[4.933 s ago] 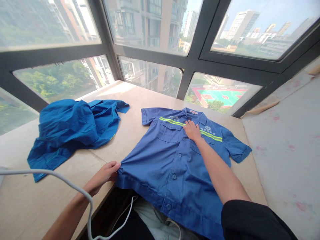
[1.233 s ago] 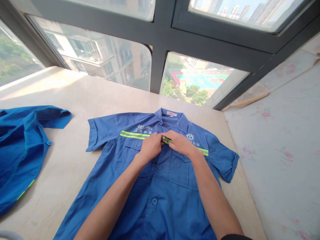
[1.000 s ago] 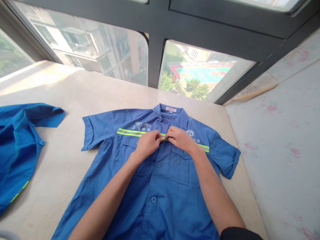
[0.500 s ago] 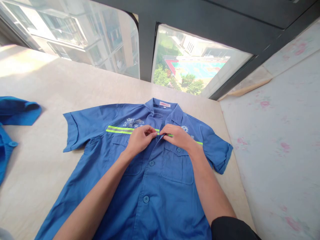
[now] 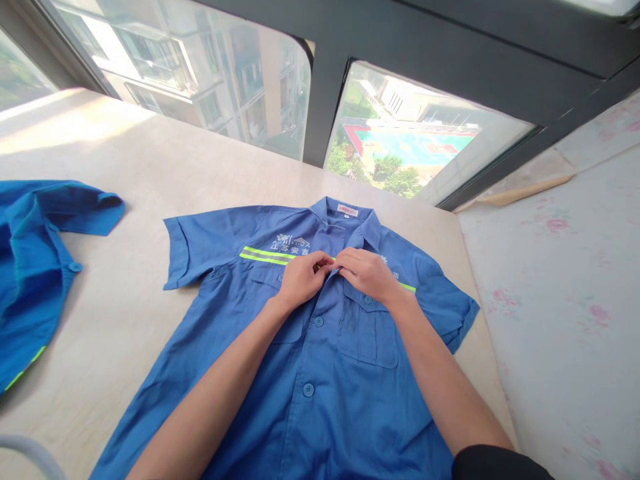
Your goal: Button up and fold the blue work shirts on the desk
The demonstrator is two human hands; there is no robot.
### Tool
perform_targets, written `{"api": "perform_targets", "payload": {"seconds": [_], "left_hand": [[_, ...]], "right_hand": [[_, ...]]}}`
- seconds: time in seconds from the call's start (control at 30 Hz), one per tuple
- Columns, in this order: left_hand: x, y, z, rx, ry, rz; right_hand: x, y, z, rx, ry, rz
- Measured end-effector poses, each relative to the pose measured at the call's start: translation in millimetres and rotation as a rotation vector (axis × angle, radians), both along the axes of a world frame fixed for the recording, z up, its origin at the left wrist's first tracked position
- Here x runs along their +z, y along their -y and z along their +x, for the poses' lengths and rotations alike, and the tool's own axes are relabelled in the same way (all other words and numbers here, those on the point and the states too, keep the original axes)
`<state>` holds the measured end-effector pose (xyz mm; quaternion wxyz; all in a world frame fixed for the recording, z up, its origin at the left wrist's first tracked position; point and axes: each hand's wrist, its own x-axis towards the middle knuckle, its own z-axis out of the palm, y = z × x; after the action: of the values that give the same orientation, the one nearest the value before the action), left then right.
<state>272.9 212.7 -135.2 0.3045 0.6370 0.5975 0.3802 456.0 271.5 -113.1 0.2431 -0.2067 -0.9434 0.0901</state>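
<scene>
A blue short-sleeved work shirt (image 5: 320,373) with a yellow-green reflective stripe lies face up on the pale wooden table (image 5: 150,160), collar toward the window. My left hand (image 5: 303,279) and my right hand (image 5: 367,273) meet at the chest, just below the collar. Both pinch the shirt's front placket at the level of the stripe, fingertips touching. Whatever sits between the fingertips is hidden. Lower buttons down the front are fastened.
A second, brighter blue shirt (image 5: 30,267) lies crumpled at the table's left edge. A dark-framed window (image 5: 320,100) runs along the table's far side. A floral-patterned surface (image 5: 565,280) adjoins the table on the right. A white cable (image 5: 30,450) curves in at the bottom left.
Over five seconds both hands came from the hem and chest to the placket near the collar. In the last second they stay pinched there; only the camera view shifts.
</scene>
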Motion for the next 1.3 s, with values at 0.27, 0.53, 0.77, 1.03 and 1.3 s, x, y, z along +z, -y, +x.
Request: {"api": "perform_targets", "payload": {"seconds": [0.27, 0.53, 0.77, 1.03, 1.3], "left_hand": [[-0.2, -1.9, -1.4, 0.009, 0.157, -0.056], [-1.0, -0.6, -2.9, -0.017, 0.307, -0.076], [1.5, 4.7, 0.2, 0.006, 0.321, -0.080], [4.4, 7.5, 3.3, 0.024, 0.282, -0.050], [10.5, 11.5, 0.5, -0.020, 0.238, -0.035]], "right_hand": [[-29.0, 8.9, 5.0, -0.052, -0.187, 0.018], [-28.1, 16.5, 3.9, -0.031, -0.248, 0.076], [-28.5, 18.7, 6.1, -0.018, -0.220, 0.097], [-29.2, 20.4, 0.7, -0.028, -0.239, 0.051], [-29.4, 20.9, 4.4, -0.021, -0.214, 0.051]]}}
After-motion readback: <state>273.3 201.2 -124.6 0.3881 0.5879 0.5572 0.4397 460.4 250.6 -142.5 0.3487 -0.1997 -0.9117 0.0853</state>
